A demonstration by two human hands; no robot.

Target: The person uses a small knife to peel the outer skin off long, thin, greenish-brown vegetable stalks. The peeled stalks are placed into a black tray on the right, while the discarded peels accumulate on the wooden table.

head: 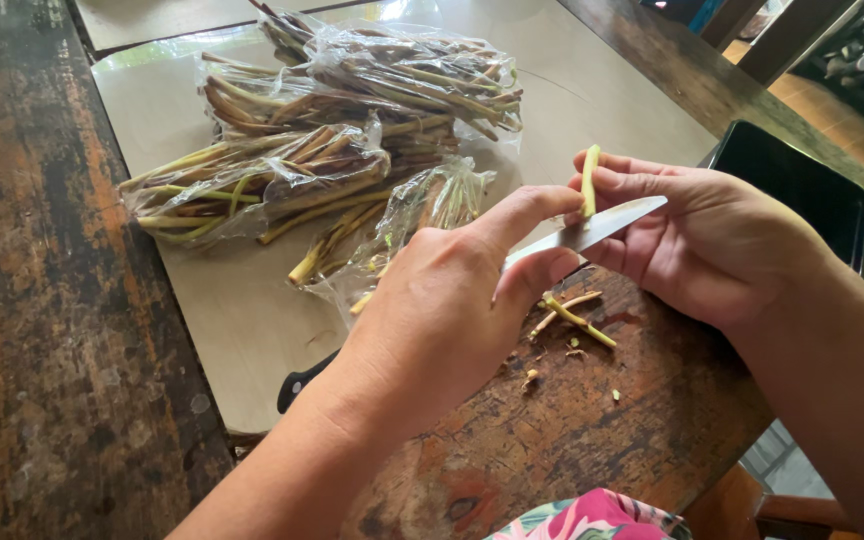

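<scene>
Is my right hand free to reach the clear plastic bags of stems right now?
Probably not. The right hand pinches a short yellow-green stem, and the left hand, with its silver-bladed knife, lies between it and the clear plastic bags of stems.

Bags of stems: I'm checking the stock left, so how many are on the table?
4, maybe more hidden: one far, one behind-left, one left, one nearest the left hand.

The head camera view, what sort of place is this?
Probably a home or rustic kitchen table: a worn wooden table, clear bags of plant stems, and a knife trimming a green stem over scraps.
</scene>
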